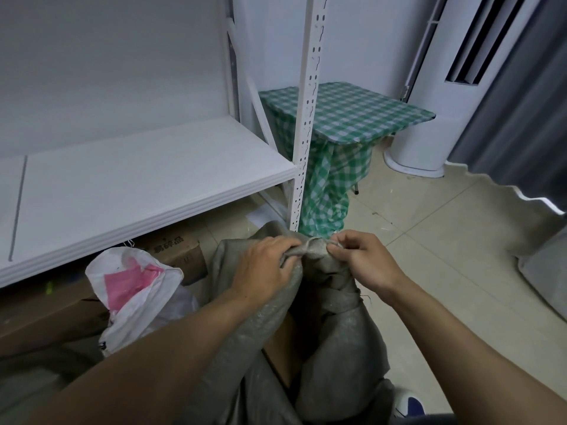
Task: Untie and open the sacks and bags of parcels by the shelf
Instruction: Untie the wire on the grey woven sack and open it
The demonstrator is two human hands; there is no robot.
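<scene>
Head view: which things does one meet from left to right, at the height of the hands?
White bag → left hand → sack neck → right hand.

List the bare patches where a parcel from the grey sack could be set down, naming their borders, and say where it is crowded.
Free: the white shelf board, left of the perforated upright; the checked tabletop; the tiled floor between grey sack, that table and curtain. Crowded: under the shelf, where cardboard boxes and a white-pink bag lie close together.
</scene>
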